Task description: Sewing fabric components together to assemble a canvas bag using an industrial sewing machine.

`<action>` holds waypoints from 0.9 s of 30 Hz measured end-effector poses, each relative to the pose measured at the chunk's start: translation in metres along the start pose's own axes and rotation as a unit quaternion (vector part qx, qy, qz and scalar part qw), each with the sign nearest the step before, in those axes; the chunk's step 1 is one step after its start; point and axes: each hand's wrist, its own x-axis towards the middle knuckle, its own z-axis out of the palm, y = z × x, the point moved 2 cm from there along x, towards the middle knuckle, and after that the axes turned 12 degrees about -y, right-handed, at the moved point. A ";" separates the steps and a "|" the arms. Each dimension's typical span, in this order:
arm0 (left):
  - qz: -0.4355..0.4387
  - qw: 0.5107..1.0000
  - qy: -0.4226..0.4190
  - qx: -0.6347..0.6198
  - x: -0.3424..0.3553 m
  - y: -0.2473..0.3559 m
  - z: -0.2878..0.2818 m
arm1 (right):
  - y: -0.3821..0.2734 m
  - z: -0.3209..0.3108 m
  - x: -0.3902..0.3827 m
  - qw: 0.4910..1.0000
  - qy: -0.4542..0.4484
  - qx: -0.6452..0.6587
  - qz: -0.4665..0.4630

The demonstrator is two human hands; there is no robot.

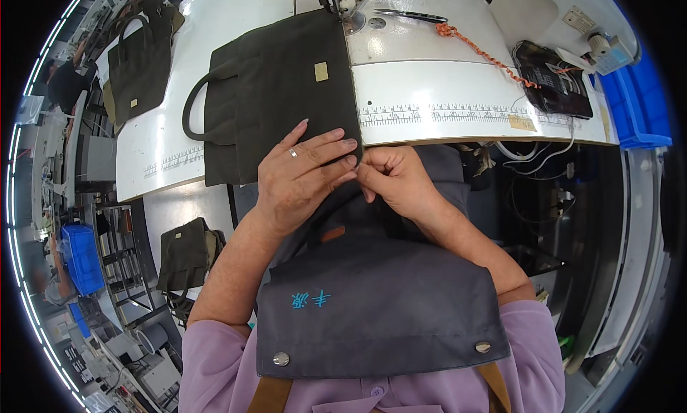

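Observation:
A dark olive fabric bag (279, 84) with a looped handle and a small pale label lies at the front edge of the white sewing table, its right edge by the sewing machine's presser foot (351, 19). My left hand (304, 169) rests on the bag's lower right part, fingers stretched out. Just right of it, my right hand (393, 177) has fingers curled and thumb and finger pinched at the bag's lower right edge; the exact bit held is partly hidden.
Black scissors (411, 16), an orange coiled cord (479, 51) and a dark device (547, 80) lie on the right. More olive bags (139, 76) sit at the left and on a lower surface (175, 259). Blue bins (640, 105) stand at both sides. Co-workers (68, 80) are at far left.

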 end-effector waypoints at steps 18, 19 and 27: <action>0.040 0.997 0.047 -0.038 -0.008 -0.006 0.009 | -0.075 -0.011 -0.007 0.725 0.069 -0.645 -0.233; 0.044 0.997 0.053 -0.037 -0.009 -0.007 0.011 | -0.076 -0.010 -0.004 0.709 0.054 -0.653 -0.260; -0.013 0.990 0.055 0.132 -0.002 -0.008 -0.016 | -0.091 -0.007 0.017 0.663 0.006 -0.661 -0.351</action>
